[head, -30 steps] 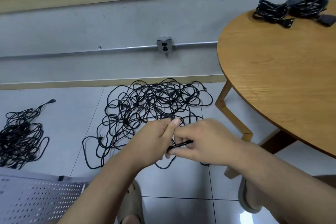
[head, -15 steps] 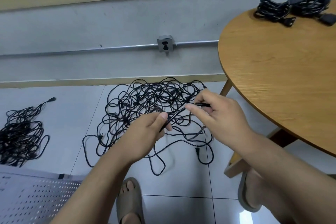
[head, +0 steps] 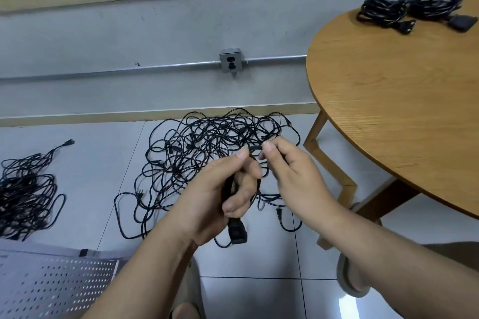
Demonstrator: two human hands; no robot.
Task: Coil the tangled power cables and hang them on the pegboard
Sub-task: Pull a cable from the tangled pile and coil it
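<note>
A tangled heap of black power cables lies on the floor tiles below the wall. My left hand grips one black cable, and its connector end hangs below my fist. My right hand pinches the same cable between thumb and forefinger just right of my left thumb. A short arc of cable runs between the two hands. The white pegboard lies flat at the bottom left.
A second cable heap lies on the floor at the far left. A round wooden table stands at the right with two coiled cables on its far edge. A wall socket sits on a metal conduit. My sandalled feet show below.
My right hand has come back toward my left and now pinches the cable close to it. More cable is gathered in my left fist, and the connector end now hangs below it.
</note>
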